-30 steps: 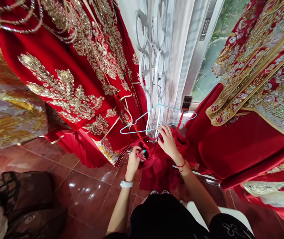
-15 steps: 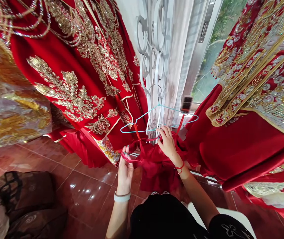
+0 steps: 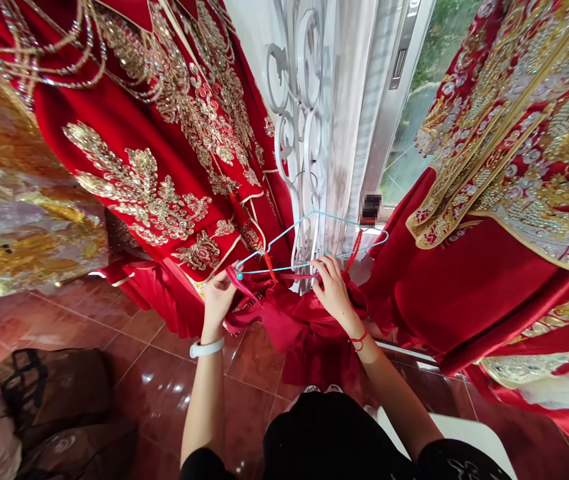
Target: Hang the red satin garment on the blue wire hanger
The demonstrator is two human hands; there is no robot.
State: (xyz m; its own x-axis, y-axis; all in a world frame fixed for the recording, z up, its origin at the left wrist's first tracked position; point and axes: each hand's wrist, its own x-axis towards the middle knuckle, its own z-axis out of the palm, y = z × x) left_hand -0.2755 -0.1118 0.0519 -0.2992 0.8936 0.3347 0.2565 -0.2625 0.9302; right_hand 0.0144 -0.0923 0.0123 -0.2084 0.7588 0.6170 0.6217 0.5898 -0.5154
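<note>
A light blue hanger [image 3: 284,268] hangs by its metal hook from white scrollwork. Below it droops a red garment [image 3: 302,327], with thin red loops running up over the hanger's bar on both sides. My left hand [image 3: 218,293] pinches a red strap [image 3: 245,288] of the garment at the hanger's left end. Around the middle of the hanger's lower bar close the fingers of my right hand [image 3: 332,287], just above the garment's top edge. Parts of both sets of fingertips are hidden behind bar and fabric.
Red gowns with gold beading [image 3: 144,187] hang close on the left, and another beaded red outfit [image 3: 504,167] on the right. White scrolled metalwork [image 3: 309,73] rises ahead beside a window. Brown bags [image 3: 59,387] rest on the tiled floor; a white seat [image 3: 469,433] is behind my right arm.
My left hand has moved up and left, carrying the red strap to the hanger's left end. My right hand has stayed at the lower bar.
</note>
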